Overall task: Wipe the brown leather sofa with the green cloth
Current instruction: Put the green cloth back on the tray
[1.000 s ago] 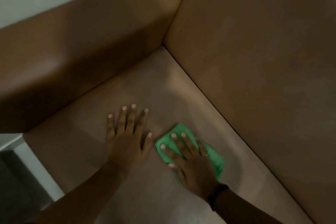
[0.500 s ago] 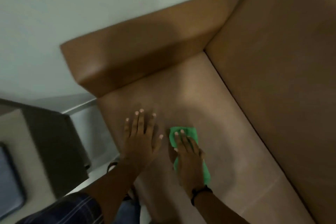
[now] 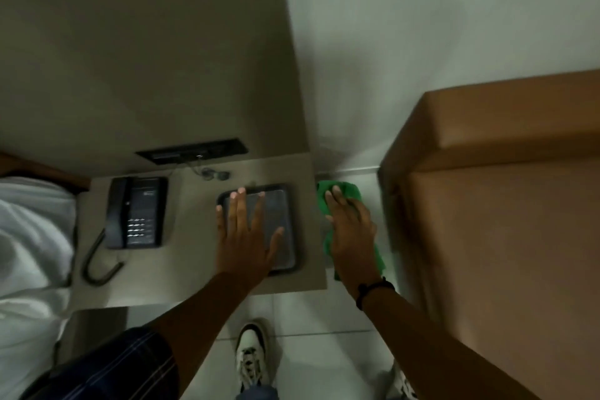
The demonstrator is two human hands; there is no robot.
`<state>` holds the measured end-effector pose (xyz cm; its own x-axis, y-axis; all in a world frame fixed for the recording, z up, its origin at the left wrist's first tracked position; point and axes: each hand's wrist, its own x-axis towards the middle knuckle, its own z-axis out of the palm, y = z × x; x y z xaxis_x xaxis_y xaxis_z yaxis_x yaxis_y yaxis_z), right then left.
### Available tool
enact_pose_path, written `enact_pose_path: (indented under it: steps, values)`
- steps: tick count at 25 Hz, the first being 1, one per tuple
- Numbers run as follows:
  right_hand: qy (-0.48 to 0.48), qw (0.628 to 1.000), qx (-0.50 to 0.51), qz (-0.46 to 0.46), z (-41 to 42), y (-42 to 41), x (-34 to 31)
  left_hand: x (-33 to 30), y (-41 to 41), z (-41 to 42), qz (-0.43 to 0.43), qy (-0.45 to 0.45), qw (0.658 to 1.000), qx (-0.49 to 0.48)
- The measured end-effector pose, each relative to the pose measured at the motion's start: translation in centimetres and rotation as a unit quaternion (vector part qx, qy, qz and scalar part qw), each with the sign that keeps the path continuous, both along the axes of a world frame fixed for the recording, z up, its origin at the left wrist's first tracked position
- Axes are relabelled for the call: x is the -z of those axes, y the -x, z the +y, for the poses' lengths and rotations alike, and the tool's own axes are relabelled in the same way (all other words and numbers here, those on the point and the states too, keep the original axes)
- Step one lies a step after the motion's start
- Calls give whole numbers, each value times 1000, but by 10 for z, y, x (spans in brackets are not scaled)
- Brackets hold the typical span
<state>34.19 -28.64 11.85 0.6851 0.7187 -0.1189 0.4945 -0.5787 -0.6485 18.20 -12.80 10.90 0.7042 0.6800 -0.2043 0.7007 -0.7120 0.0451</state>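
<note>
The brown leather sofa fills the right side, its armrest end facing me. My right hand grips the green cloth in the gap between the sofa's side and a bedside table, off the seat; the cloth bunches beyond my fingers and hangs below my palm. A black band circles that wrist. My left hand is open with fingers spread, lying flat over a dark tray; whether it touches the tray I cannot tell.
The beige bedside table carries the tray and a black corded telephone. A socket panel sits in the wall behind. White bedding lies far left. My shoe stands on the tiled floor.
The view has swung left from the sofa seat to the bedside table. Both hands left the seat: the right one carries the cloth beside the armrest, the left is over the tray.
</note>
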Motion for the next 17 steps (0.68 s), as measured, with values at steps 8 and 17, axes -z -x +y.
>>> enact_pose_path:
  steps: [8, 17]
  values:
    - [189, 972, -142, -13, 149, 103, 130, 94, 110, 121, -20, -4, 1000, 0]
    - [238, 939, -182, -169, 159, 136, 140, 104, 122, 139, -128, 13, 992, 8]
